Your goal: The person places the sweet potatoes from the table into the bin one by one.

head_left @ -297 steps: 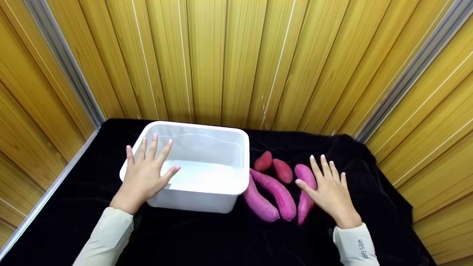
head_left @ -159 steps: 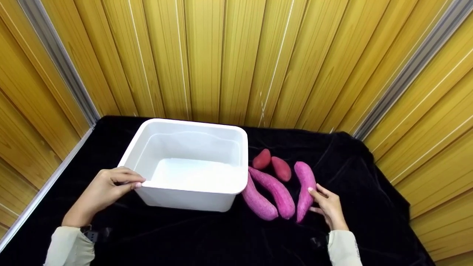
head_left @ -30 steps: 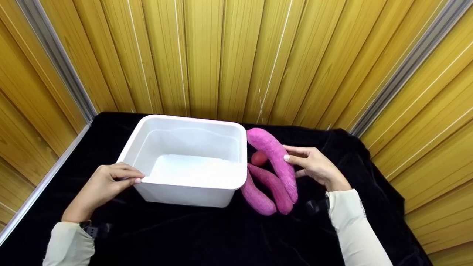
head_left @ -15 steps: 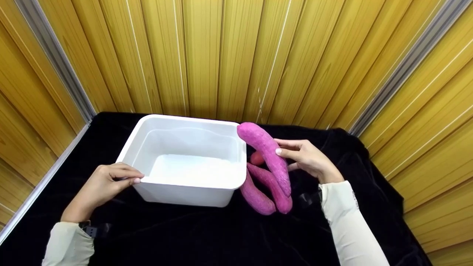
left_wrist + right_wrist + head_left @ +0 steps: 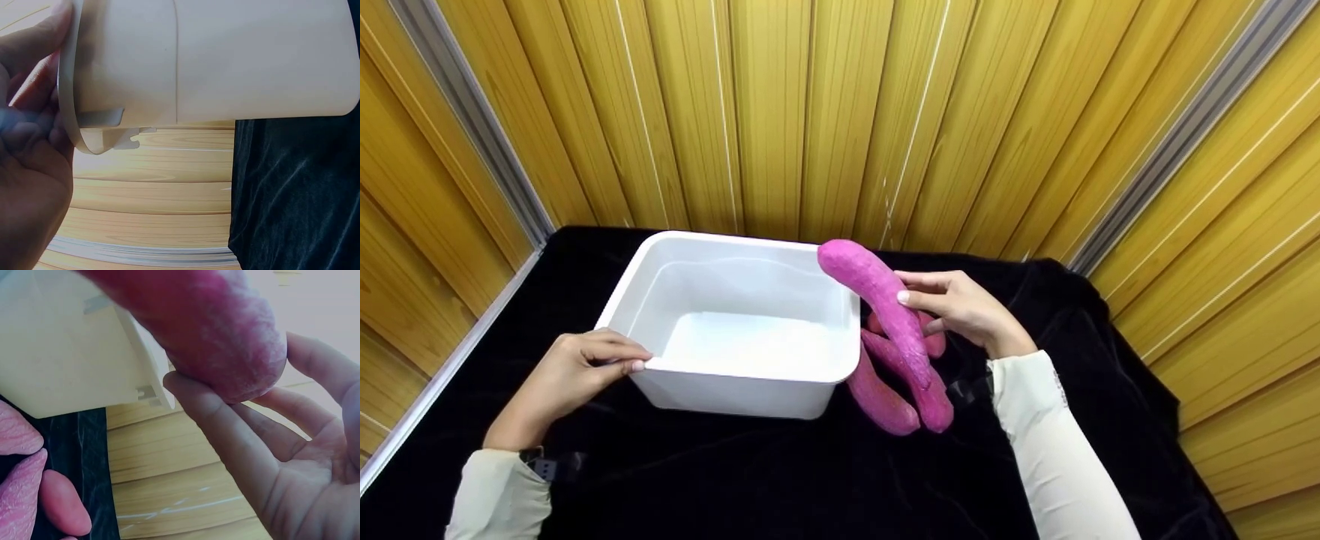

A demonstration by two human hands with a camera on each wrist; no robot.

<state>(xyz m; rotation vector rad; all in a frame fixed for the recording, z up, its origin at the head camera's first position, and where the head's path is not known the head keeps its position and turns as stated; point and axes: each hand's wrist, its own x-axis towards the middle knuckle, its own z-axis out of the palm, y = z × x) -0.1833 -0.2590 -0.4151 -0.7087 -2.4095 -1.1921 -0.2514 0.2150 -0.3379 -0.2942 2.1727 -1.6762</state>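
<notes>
Hands point(image 5: 574, 371) point(image 5: 975, 311) on tub point(image 5: 735, 394) and tuber point(image 5: 862, 274)

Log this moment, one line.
left hand: grips rim of white bin | right hand: holds pink sweet potato aloft near bin | black cloth: two more sweet potatoes, two red pieces

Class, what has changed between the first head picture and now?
The right grip has lifted the rightmost long pink tuber and carried it left, its far end now overlapping the white tub in the head view. The left grip, spread over the tub before, now pinches its rim. The tub, the other two pink tubers and red pieces stayed put.
</notes>
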